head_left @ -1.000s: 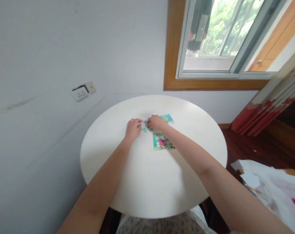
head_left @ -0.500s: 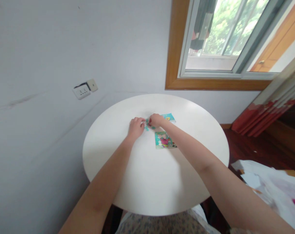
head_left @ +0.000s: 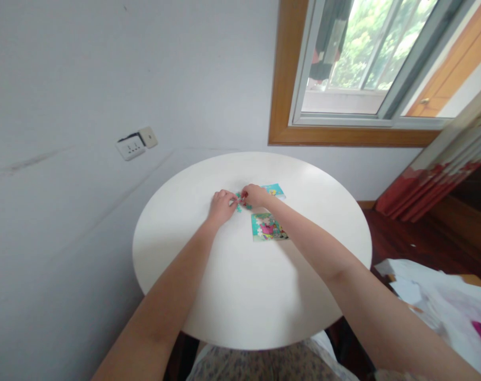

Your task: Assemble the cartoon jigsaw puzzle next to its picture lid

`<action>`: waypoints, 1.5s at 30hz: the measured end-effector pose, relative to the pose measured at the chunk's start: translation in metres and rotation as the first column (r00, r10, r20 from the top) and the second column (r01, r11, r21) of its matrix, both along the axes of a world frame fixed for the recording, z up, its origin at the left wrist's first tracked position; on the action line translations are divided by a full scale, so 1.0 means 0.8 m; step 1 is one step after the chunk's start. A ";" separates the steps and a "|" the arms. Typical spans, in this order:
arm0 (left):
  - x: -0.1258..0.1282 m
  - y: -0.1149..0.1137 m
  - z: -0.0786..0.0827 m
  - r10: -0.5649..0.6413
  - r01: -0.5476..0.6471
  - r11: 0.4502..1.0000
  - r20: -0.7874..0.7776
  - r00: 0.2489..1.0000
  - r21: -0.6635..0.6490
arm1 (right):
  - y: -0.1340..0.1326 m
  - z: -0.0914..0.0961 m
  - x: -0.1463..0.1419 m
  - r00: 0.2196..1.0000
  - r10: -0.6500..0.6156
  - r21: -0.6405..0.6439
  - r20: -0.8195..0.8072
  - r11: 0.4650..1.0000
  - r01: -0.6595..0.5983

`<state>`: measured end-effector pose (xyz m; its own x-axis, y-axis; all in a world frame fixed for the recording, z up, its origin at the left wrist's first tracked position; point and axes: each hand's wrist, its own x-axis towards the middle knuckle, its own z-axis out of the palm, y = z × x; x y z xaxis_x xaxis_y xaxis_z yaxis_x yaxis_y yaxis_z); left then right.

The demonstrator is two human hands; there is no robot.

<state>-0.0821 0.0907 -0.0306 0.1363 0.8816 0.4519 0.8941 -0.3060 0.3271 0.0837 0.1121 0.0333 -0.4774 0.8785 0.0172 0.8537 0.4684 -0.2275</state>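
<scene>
Both of my hands meet at the middle of a round white table. My left hand has its fingers curled over small teal puzzle pieces. My right hand pinches at the same pieces, fingers pressed together. A partly built colourful puzzle picture lies just right of my right wrist. Another teal and yellow puzzle section lies beyond my right hand. What each hand grips is too small to make out clearly.
A grey wall with a white socket stands behind the table. A wood-framed window is at the upper right. Red and cream curtains hang at the right. White papers lie at the lower right over a dark floor.
My hands have drawn closer together over the teal pieces. The view shifted slightly; the puzzle picture stays where it was.
</scene>
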 end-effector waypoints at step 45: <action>0.044 -0.046 0.047 -0.534 0.562 0.818 0.204 0.821 -0.121 | -0.081 -0.044 0.094 0.783 0.163 0.174 -0.600 0.982 -0.072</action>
